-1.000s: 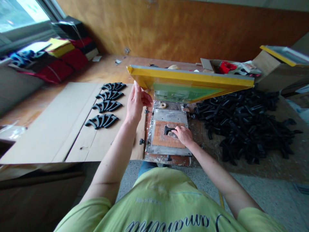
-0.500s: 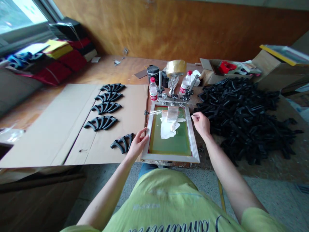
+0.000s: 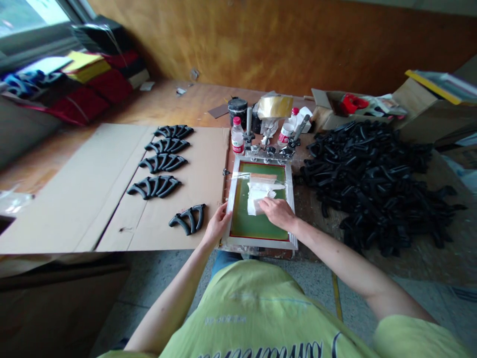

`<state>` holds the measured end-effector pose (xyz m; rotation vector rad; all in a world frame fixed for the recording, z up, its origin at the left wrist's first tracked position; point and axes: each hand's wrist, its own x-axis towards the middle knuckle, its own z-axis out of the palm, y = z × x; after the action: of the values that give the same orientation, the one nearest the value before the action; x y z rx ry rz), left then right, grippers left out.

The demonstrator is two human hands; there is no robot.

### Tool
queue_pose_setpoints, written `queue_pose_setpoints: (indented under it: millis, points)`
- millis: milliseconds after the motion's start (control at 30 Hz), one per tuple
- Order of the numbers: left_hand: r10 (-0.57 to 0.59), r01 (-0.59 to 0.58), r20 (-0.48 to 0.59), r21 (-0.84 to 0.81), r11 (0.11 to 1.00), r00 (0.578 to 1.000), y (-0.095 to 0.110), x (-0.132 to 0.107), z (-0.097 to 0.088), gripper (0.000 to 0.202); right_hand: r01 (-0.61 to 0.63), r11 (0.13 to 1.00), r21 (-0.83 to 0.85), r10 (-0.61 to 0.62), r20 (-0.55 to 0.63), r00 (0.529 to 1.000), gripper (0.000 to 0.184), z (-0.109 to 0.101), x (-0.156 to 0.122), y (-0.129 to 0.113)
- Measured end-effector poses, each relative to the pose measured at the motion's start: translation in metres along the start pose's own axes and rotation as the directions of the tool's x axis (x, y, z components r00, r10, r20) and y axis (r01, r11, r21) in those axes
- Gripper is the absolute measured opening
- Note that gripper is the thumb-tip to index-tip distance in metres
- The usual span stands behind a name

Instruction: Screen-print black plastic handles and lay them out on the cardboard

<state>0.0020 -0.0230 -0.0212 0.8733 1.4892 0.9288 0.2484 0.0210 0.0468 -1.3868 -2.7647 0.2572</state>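
Observation:
A screen-printing frame [image 3: 292, 209] with green mesh lies flat on its base in front of me. My left hand [image 3: 218, 224] grips the frame's left edge near its front corner. My right hand [image 3: 278, 213] lies on the mesh with its fingers closed over a squeegee beside a patch of white ink [image 3: 257, 195]. On the cardboard sheet [image 3: 93, 209] to the left lie several black curved plastic parts in a column, the nearest one [image 3: 188, 219] just left of my left hand.
A big pile of black plastic parts [image 3: 376, 174] covers the table to the right. Behind the frame stand a small bottle [image 3: 237, 135], a black ink tub [image 3: 237, 107] and a tape roll [image 3: 276, 106]. Cardboard boxes [image 3: 421, 109] sit at the back right, coloured folders [image 3: 85, 74] at the back left.
The raised frame came down flat over the base. A new black part now lies on the cardboard. My right hand moved from the frame's right side onto the mesh.

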Motion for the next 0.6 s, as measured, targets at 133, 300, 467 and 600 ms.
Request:
queue_pose_setpoints:
  millis: [133, 300, 467, 600]
  points:
    - [0.068, -0.07, 0.023, 0.084, 0.994, 0.997, -0.002, 0.0, -0.001, 0.06, 0.13, 0.985, 0.112, -0.133, 0.025, 0.991, 0.019, -0.006, -0.011, 0.005]
    - [0.072, -0.073, 0.019, 0.098, 0.993, 0.997, -0.002, 0.001, -0.002, 0.062, 0.003, 0.997, 0.079, 0.003, -0.069, 0.998, 0.014, -0.009, 0.002, 0.01]
    - [0.06, -0.062, 0.035, 0.053, 0.997, 0.998, -0.001, 0.0, -0.002, 0.065, 0.069, 0.993, 0.094, -0.066, -0.042, 0.997, 0.023, 0.003, -0.008, 0.002]
    - [0.021, -0.022, 0.047, 0.007, 1.0, 0.999, 0.012, -0.005, -0.002, 0.066, -0.044, 0.985, 0.168, 0.065, -0.126, 0.99, 0.02, -0.017, 0.013, 0.008]
